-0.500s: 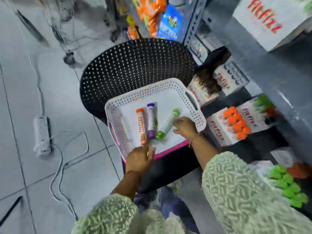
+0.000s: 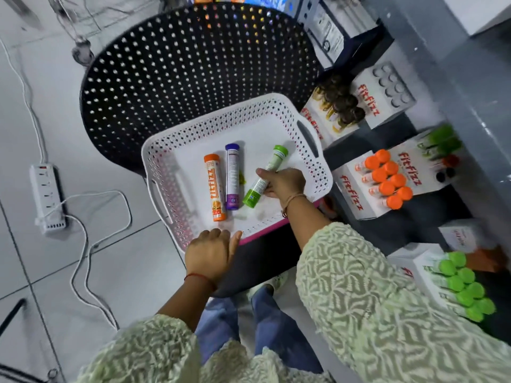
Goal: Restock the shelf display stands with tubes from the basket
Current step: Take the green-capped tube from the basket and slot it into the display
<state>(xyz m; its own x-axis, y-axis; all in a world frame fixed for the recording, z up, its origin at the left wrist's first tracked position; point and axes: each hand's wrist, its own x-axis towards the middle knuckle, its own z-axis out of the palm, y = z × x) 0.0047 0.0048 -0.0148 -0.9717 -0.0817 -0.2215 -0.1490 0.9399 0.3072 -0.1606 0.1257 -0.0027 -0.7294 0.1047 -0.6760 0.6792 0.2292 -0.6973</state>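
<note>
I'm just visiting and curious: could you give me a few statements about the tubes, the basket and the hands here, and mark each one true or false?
1. Three tubes lie in the white basket. True.
2. The right hand is closing on the green tube. True.
3. The left hand holds the orange tube. False: it rests at the basket's near rim, holding nothing.
4. The purple tube stands upright. False: it lies flat beside the orange one.
5. The basket sits on the floor. False: it rests on a black perforated chair.
</note>
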